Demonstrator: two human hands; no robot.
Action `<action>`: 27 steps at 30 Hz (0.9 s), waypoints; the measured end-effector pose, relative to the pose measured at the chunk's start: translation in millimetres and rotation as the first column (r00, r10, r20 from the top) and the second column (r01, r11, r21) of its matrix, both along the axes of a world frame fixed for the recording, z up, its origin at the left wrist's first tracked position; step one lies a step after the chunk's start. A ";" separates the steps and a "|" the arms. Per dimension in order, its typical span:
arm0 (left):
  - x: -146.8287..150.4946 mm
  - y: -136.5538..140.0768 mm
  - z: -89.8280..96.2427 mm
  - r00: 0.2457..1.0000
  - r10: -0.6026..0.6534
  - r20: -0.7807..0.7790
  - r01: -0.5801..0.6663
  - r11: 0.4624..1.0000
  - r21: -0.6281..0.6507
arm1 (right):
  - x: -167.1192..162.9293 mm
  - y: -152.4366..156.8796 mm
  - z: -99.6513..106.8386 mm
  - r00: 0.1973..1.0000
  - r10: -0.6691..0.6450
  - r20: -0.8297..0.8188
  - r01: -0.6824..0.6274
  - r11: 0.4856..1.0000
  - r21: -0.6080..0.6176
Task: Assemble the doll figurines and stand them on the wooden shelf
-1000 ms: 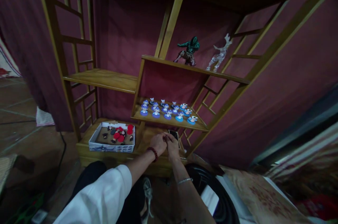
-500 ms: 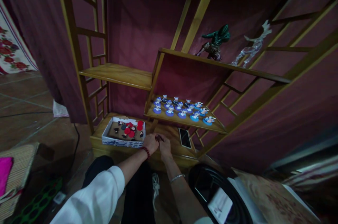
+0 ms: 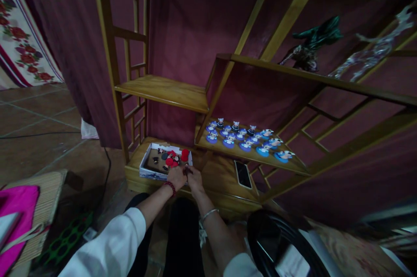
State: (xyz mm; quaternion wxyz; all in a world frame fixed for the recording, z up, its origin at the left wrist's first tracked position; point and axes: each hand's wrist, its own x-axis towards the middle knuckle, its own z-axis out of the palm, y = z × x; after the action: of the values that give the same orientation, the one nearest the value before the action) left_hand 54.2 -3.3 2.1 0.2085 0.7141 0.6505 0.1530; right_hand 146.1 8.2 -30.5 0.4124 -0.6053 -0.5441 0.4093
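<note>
- Change: left hand and right hand were well right of the white box, near the phone; now at the box's front right corner. Touching it or not: can't tell.
- Phone, partly covered by the hands a second ago, now fully in view, well right of the box.
- Shelf figures look unchanged, so likely nothing set down in that second; work seems to be all at the fingertips, by the box.
- Grip: both hands' fingertips pressed together, pinching a small dark piece; fingers hide most of it, can't tell what it is. Piece sits at the box's front right corner.
- Hands 2, piece 1 visible, box 1, phone 1.
- In box: red discs 3 or more, overlapping, no exact count; grey disc 1; dark bits several, too small to count.
- On shelf right of and above box: 14 figures. Purple-based figures 7, blue-based figures 4, dark figures 3.
- Higher, far right of box: green statue 1, clear deer 1.
</note>
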 end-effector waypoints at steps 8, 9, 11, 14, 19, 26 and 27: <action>-41.9 -1.9 -5.8 0.990 -0.096 -0.107 0.093 0.995 -0.026 | -26.7 13.3 -3.1 0.931 0.080 0.355 -0.078 0.997 -0.019; -46.2 -1.8 -6.5 0.987 -0.104 -0.120 0.101 0.994 -0.031 | -29.3 14.6 -1.7 0.895 0.105 0.434 -0.097 0.994 -0.041; -53.9 -1.3 -8.4 0.983 -0.107 -0.146 0.102 0.994 -0.046 | -33.6 17.2 1.0 0.839 0.146 0.524 -0.123 0.989 -0.078; -63.8 -0.4 -11.9 0.978 -0.093 -0.185 0.080 0.994 -0.076 | -36.9 22.8 1.5 0.791 0.186 0.583 -0.145 0.983 -0.116; -78.2 5.5 -17.8 0.968 -0.094 -0.234 0.059 0.987 -0.150 | -37.6 35.2 -6.9 0.703 0.274 0.656 -0.187 0.962 -0.201; -95.3 31.9 -19.2 0.968 -0.079 -0.238 -0.003 0.945 -0.328 | -32.4 51.9 -18.1 0.612 0.384 0.691 -0.233 0.923 -0.306; -96.6 35.8 -18.8 0.969 -0.079 -0.234 -0.009 0.936 -0.351 | -30.6 54.4 -19.0 0.604 0.394 0.692 -0.237 0.919 -0.316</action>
State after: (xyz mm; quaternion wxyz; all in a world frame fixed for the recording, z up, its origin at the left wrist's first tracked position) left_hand -42.5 32.5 -16.7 0.2530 0.6905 0.6752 -0.0578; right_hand 115.5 62.6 -49.5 0.0144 -0.6492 -0.7206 0.2431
